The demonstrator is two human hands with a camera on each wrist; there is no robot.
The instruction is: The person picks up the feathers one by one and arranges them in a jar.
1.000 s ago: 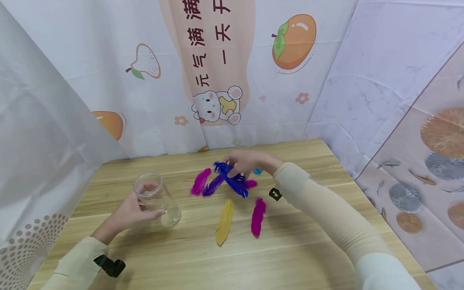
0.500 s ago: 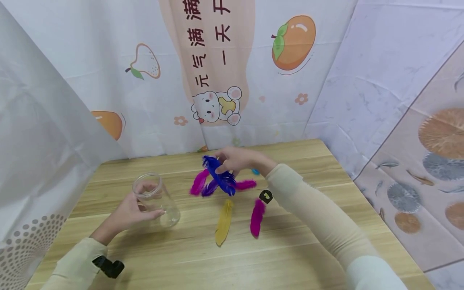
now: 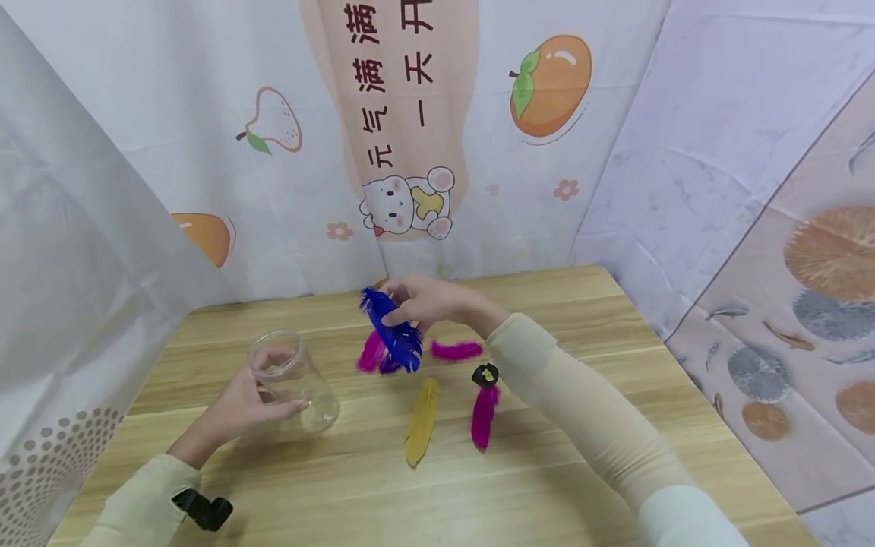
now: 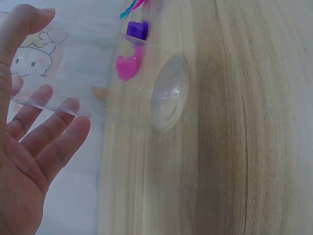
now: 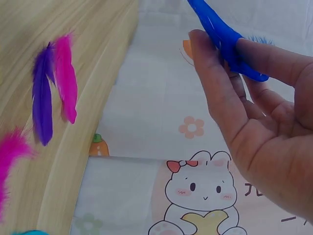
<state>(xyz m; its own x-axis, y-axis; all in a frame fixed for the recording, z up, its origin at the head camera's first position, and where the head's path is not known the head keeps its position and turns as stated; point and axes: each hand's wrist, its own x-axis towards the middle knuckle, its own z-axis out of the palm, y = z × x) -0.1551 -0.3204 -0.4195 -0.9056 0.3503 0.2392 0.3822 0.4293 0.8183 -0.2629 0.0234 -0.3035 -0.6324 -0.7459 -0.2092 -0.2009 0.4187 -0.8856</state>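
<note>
At the left of the head view my left hand (image 3: 235,410) holds a clear, wide-mouthed jar (image 3: 317,399), its fingers behind the wall and the thumb at the near side. The left wrist view shows the jar's round base (image 4: 170,93) at the wood surface; nothing shows inside the jar. My right hand (image 3: 437,302) pinches a blue feather (image 3: 391,330) between thumb and fingers, held above the table. Beneath that feather, a magenta feather (image 3: 371,352) and a purple feather (image 5: 43,100) lie side by side, partly hidden in the head view.
On the wooden table (image 3: 328,494) lie a yellow feather (image 3: 420,425), a magenta feather (image 3: 456,350) near the right hand, and another magenta feather (image 3: 483,422) by the right wrist camera. A light-blue thing (image 5: 30,232) shows at the right wrist view's edge. A printed curtain (image 3: 287,205) hangs behind.
My right hand has carried the blue feather leftward, from over the middle of the table toward the jar. The left hand and jar have stayed nearly still.
</note>
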